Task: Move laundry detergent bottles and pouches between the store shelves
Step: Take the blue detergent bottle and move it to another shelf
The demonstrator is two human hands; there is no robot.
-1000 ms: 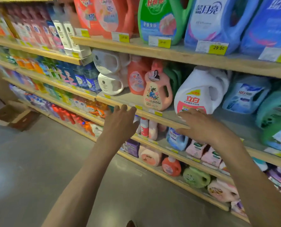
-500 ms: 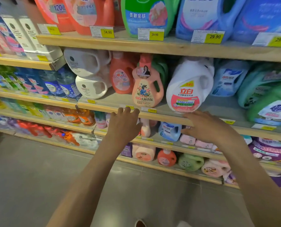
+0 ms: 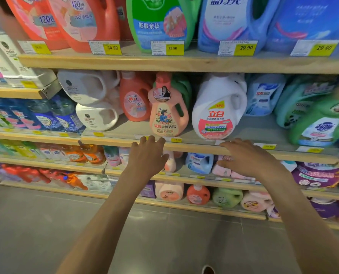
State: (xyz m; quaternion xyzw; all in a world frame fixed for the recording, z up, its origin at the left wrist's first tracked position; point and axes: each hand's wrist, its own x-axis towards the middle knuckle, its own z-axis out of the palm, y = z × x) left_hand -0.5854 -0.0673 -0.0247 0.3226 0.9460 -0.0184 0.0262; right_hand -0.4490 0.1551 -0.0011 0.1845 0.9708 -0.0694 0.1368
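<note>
A pink detergent bottle [image 3: 167,113] with a floral label stands at the front of the middle shelf [image 3: 247,133]. A white bottle [image 3: 218,107] with a red and yellow label stands just right of it. My left hand [image 3: 148,155] reaches up with straight fingers, its tips at the shelf edge right below the pink bottle, holding nothing. My right hand [image 3: 245,157] is spread flat just under the white bottle, also holding nothing.
The upper shelf [image 3: 184,62] carries large red, green and blue jugs behind yellow price tags. White jugs [image 3: 89,99] lie left on the middle shelf, green bottles [image 3: 319,119] right. Lower shelves hold small bottles and pouches [image 3: 315,175]. Grey floor [image 3: 46,224] lies below.
The view has turned right and closer to the shelves. Both hands have risen slightly toward the middle shelf edge, still holding nothing.
</note>
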